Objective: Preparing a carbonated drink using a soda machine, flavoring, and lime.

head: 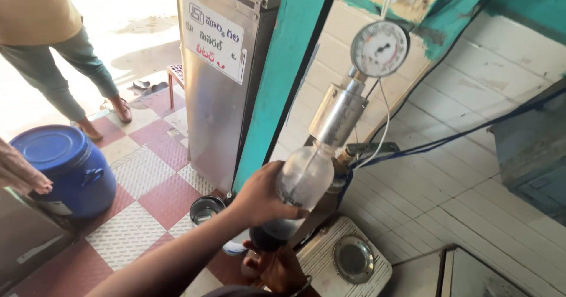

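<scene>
A clear plastic bottle (pixel 306 176) with dark liquid at its bottom is tilted, its neck pushed up into a metal cylinder (pixel 338 115) of a filling machine. A round pressure gauge (pixel 379 48) sits on top of the cylinder. My left hand (pixel 259 198) reaches in from the lower left and wraps around the bottle's middle. My right hand (pixel 276 269), with a bangle at the wrist, grips the bottle's base from below.
A white drip tray (pixel 377 273) with a round drain lies under the bottle. A steel cup (pixel 206 208), a steel cabinet (pixel 221 91) and a teal post (pixel 283 91) stand left. A blue drum (pixel 62 167), another person's hand (pixel 23 174) and a standing person (pixel 53 49) are farther left.
</scene>
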